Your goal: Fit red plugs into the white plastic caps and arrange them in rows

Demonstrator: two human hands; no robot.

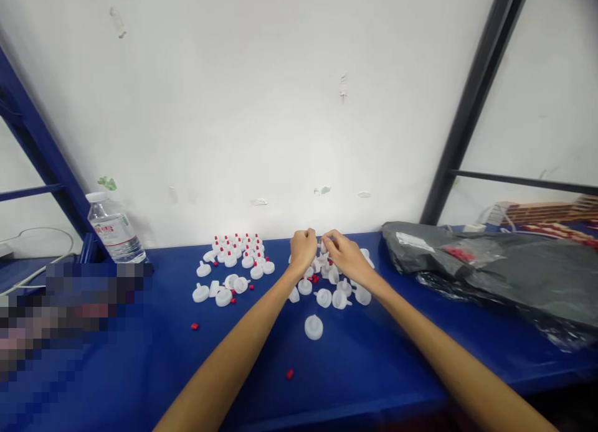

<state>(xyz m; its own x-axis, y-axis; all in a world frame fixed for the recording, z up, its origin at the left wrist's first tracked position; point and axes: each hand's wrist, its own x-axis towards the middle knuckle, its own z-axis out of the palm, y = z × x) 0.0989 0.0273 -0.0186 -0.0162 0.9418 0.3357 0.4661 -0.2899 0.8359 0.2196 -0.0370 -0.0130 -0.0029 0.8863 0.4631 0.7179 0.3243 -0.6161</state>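
My left hand is curled closed above the back of a loose pile of white nozzle caps. Whatever its fingers hold, if anything, is hidden behind the hand. Beside it, my right hand pinches a white nozzle cap, partly covered by the fingers. Small red tips lie among the pile. To the left, white caps fitted with red tips stand upright in a close group. In front of that group lie several bare white caps. One white cap sits nearer to me.
Single red tips lie loose on the blue table. A water bottle stands at the left by the wall. A dark grey plastic bag covers the right side. Metal posts rise at both sides.
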